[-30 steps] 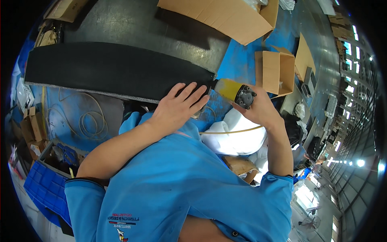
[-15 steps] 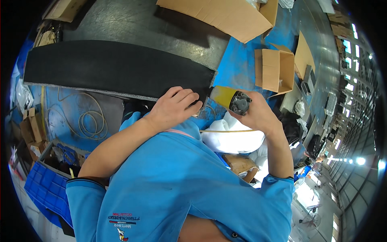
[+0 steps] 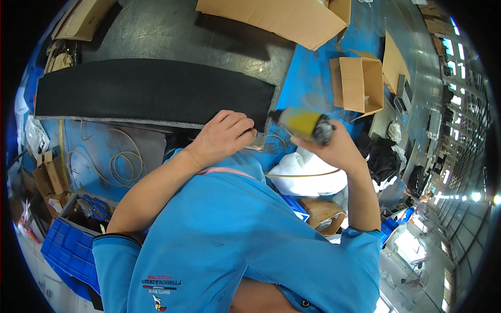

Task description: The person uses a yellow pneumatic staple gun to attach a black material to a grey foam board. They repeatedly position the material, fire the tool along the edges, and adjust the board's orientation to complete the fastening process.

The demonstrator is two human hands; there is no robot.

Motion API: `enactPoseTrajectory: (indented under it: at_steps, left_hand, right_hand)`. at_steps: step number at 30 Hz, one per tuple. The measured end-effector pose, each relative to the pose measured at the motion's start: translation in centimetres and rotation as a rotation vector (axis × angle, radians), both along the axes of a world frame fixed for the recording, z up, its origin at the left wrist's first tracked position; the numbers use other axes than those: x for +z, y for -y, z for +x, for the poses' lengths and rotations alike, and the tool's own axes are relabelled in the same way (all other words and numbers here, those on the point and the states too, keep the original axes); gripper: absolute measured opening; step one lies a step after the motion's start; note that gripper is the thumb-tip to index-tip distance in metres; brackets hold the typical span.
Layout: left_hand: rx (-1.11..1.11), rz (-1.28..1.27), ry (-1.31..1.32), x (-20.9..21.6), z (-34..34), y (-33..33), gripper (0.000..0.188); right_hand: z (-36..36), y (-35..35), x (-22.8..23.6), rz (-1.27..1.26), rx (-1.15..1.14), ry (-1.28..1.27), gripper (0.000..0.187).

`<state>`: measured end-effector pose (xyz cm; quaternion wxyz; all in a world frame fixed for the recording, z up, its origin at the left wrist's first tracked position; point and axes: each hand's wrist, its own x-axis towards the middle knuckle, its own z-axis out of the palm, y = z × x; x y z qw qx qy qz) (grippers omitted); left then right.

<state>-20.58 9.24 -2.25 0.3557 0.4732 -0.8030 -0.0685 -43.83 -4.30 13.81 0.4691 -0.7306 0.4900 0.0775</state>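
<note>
A long black panel (image 3: 151, 86) with a fuzzy grey edge lies crosswise in front of me. My left hand (image 3: 224, 133) is at its near edge toward the right end, fingers bent over the surface and holding it. In my right hand (image 3: 336, 148) is a yellow and black air stapler (image 3: 300, 124), its dark nose pointing left toward the panel's right end. A small gap shows between nose and panel. The tool is smeared by motion, and its handle is hidden in my grip. A thin yellowish hose (image 3: 308, 175) runs below the right hand.
Open cardboard boxes (image 3: 352, 83) stand beyond the panel at the right, with a larger carton (image 3: 276, 18) at the top. White wrapped material (image 3: 308, 175) lies near my right forearm. Coiled hose (image 3: 125, 164) and a blue crate (image 3: 68, 245) are at the left.
The stapler has moved right, away from the panel's right end, and tilted a little. My left hand stays on the panel. The whole view has shifted slightly.
</note>
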Motion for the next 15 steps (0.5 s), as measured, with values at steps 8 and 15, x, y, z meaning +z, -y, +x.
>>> enactPoseTrajectory:
  at_steps: [8,15]
  left_hand:
    - [-0.027,0.084,0.252,2.5,6.7,-1.7,0.047]
    - [-0.166,0.053,0.184,1.7,8.6,-0.7,0.051]
  right_hand:
    - [-2.7,-8.0,-1.8,0.33,-0.65,0.501,0.046]
    - [4.3,-12.9,-1.8,0.248,-0.785,0.364,0.025]
